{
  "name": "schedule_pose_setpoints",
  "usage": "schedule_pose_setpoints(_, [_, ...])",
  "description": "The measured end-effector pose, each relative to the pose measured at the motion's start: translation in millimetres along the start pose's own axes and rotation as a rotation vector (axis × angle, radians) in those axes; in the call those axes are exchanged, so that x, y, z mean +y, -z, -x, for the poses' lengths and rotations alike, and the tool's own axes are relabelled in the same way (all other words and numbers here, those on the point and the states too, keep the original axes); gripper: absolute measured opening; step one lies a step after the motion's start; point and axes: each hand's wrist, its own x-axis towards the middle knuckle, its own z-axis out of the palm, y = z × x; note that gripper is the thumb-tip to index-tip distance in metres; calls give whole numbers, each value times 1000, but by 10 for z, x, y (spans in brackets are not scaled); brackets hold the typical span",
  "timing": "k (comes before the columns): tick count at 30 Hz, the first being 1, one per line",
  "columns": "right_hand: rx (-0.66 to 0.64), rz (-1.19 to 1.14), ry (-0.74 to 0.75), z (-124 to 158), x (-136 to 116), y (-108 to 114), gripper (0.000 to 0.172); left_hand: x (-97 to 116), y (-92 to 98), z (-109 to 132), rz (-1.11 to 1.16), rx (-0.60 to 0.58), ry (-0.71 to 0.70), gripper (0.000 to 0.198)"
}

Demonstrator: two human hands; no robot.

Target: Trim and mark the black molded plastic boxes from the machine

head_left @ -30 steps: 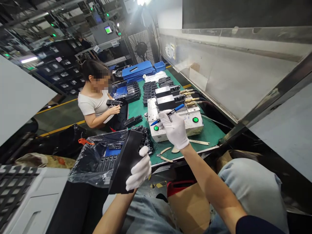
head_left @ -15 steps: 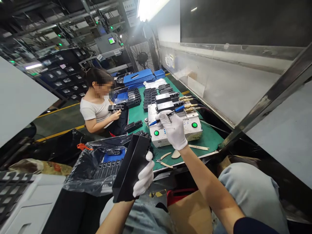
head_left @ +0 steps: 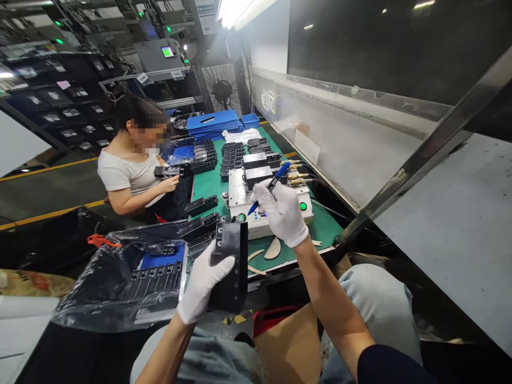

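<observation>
A co-worker (head_left: pixel 126 173) sits at left, beside a clear plastic bag (head_left: pixel 100 304) of black modules. Just right of the bag, the left hand (head_left: pixel 202 285), fingers (head_left: pixel 218 264) together, clamps a black rectangular module (head_left: pixel 229 277); the right hand (head_left: pixel 282 213) pinches a blue pen (head_left: pixel 278 181) above a white fixture box (head_left: pixel 260 229).

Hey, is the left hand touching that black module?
Touching. The head view shows the white-gloved left hand holding the black module, with its fingers pressed flat across the module's face.
</observation>
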Motion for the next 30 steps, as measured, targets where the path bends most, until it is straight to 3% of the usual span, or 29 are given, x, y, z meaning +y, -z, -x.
schedule_pose_setpoints(7, [-102, 113, 57, 13, 97, -26, 45, 79, -43, -2, -205, 29, 10, 73])
schedule_pose_setpoints(12, [-6, 240, 128, 13, 142, -4, 38, 75, -43, -14, -261, 20, -13, 67])
schedule_pose_setpoints(18, [-99, -20, 42, 40, 127, -157, 40, 23, -74, -40, -361, 38, -80, 66])
schedule_pose_setpoints(22, [-139, -20, 24, 46, 196, -271, 40, -3, -76, -21, -341, 16, -89, 69])
schedule_pose_setpoints(26, [-62, 103, 65, 60, 230, -262, 35, -9, -68, -20, -361, 30, -89, 69])
schedule_pose_setpoints(30, [-108, -42, 62, 123, 154, -238, 32, 13, -72, -29, -387, 45, -78, 67])
